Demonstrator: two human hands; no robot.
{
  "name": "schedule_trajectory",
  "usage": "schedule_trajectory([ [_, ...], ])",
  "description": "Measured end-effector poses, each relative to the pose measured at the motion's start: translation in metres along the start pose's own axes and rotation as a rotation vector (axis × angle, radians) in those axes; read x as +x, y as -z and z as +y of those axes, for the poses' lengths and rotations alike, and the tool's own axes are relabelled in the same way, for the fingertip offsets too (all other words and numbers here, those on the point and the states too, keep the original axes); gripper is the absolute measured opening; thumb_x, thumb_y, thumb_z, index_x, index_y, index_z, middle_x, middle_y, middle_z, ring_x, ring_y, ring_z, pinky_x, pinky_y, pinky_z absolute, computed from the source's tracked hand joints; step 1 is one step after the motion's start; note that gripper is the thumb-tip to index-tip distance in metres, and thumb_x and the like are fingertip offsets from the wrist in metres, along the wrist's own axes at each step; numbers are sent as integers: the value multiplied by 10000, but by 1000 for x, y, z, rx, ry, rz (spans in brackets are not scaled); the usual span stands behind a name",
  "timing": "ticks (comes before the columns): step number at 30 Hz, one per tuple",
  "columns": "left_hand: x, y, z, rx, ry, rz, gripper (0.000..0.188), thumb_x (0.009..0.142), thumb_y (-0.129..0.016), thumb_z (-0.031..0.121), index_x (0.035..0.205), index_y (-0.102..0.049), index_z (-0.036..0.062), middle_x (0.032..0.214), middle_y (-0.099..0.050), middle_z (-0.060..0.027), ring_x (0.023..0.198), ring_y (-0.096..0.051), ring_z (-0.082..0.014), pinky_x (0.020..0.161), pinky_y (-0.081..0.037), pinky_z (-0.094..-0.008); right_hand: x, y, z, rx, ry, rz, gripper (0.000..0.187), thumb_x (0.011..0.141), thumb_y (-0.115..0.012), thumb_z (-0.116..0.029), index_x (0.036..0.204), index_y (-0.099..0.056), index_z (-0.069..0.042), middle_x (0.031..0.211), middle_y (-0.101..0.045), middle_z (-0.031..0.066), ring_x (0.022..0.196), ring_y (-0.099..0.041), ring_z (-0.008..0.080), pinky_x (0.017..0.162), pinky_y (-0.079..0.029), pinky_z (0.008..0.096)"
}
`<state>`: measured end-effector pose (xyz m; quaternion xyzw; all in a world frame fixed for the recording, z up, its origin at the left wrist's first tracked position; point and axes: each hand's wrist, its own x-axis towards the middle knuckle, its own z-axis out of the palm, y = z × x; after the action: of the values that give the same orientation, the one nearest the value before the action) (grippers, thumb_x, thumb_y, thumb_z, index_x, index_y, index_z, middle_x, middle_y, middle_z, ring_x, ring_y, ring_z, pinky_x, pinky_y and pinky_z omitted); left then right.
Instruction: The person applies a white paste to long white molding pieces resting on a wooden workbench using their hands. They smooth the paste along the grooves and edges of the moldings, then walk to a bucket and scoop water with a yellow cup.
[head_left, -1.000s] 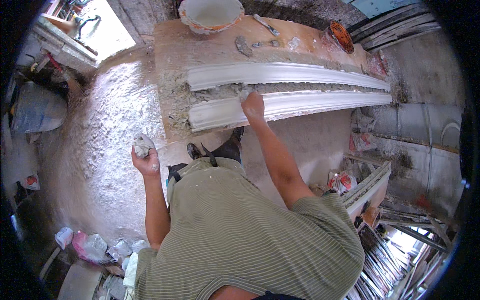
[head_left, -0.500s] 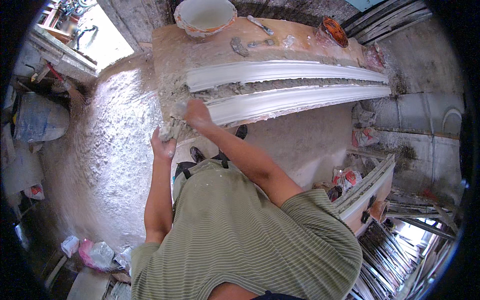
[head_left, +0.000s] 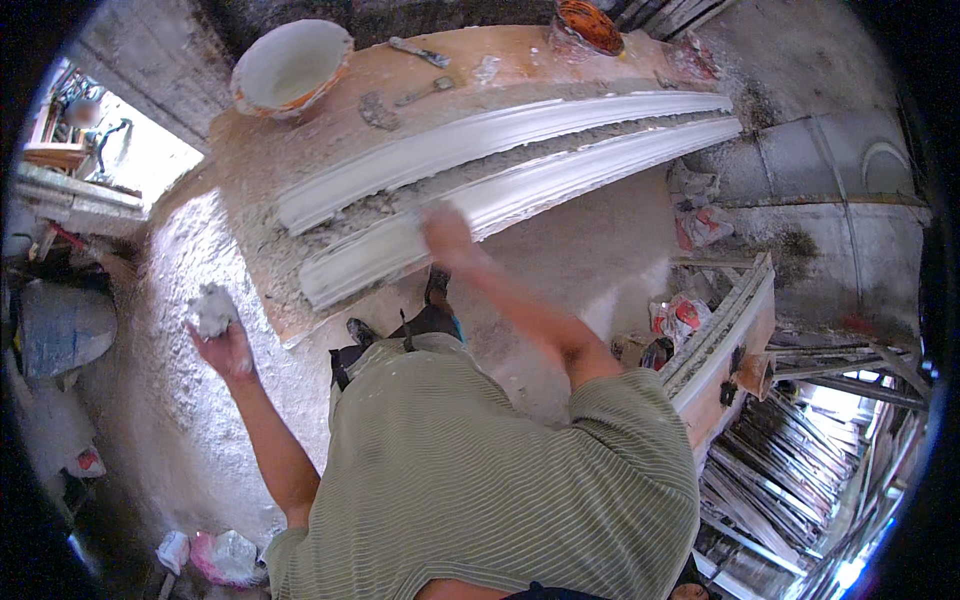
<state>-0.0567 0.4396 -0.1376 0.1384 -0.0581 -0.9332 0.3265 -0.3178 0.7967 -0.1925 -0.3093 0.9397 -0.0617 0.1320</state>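
1. Your left hand (head_left: 228, 352) is gripping a soft, lumpy pale-grey lump (head_left: 213, 312), held up from below, to the left of the board (head_left: 250, 165).
2. Your right hand (head_left: 447, 238) is blurred over the nearer moulding (head_left: 350, 270); you cannot tell whether its fingers are closed on anything or touching it.
3. That moulding lies on the tan, smeared board, long, white and smooth, with ridges running lengthwise.
4. The farther moulding (head_left: 400, 167) lies roughly alongside, equally white and ridged.
5. Between them runs rough, crumbly grey paste (head_left: 420, 187).
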Motion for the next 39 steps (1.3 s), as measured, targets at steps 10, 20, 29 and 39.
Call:
schedule_trajectory([
  [10, -55, -66, -61, -293, 244, -435, 149, 856, -632, 274, 822, -642, 130, 802, -496, -4, 735, -473, -172, 710, -471, -378, 57, 52, 304, -167, -498, 257, 260, 875, -489, -261, 867, -616, -35, 901, -635, 186, 870, -627, 347, 763, -515, 453],
  [20, -91, -65, -51, -252, 221, -325, 534, 813, -684, 169, 1281, -436, 96, 1005, -421, -64, 813, -476, -170, 617, -507, -333, 53, -28, -14, 30, 44, 196, 158, 777, -526, -123, 776, -638, -12, 847, -630, 193, 813, -620, 352, 719, -496, 463],
  [29, -138, -4, -3, -298, 28, -103, 311, 841, -616, 163, 1086, -524, -5, 1473, -224, -243, 1394, -180, -369, 1037, -403, -479, 75, -40, -226, 163, 340, -74, 215, 790, -550, -153, 939, -612, -11, 913, -616, 188, 867, -623, 361, 751, -523, 465],
  [39, -174, 31, -7, -198, -240, -68, 353, 924, -505, 297, 1167, -557, 47, 1382, -419, -199, 1283, -385, -388, 1093, -280, -547, 155, 46, -172, -19, 859, -180, 337, 801, -632, -328, 1027, -647, -78, 984, -623, 168, 951, -617, 332, 790, -506, 439],
])
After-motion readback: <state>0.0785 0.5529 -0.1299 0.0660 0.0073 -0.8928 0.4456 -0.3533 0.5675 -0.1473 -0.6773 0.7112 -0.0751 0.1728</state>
